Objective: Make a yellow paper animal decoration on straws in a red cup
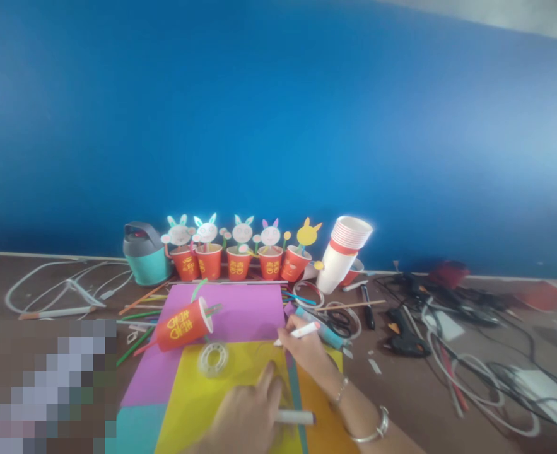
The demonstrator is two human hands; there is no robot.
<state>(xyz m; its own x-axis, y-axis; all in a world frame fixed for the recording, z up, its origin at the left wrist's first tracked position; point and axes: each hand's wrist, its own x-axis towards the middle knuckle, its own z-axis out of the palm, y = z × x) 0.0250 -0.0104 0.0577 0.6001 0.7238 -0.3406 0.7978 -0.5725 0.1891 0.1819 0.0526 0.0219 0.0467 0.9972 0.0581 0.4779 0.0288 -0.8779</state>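
Note:
My right hand (303,345) is closed around a white marker (301,331) with an orange-red end. Its tip points left, just over the top right of the yellow paper (197,410). My left hand (247,407) lies on that sheet, index finger stretched forward, the other fingers partly hidden. A second white marker (297,417) with a dark purple end sticks out beside its thumb side; whether the hand grips it I cannot tell. A clear tape roll (213,359) rests on the yellow paper. Behind it a red paper cup (182,326) lies on its side with coloured sticks attached.
Several red cups with rabbit-like paper heads (243,232) line the wall. Beside them lean stacked white paper cups (342,255). A teal lidded container (146,255) stands left. To the right are scissors (339,323), a black glue gun (404,334) and tangled cables (462,378).

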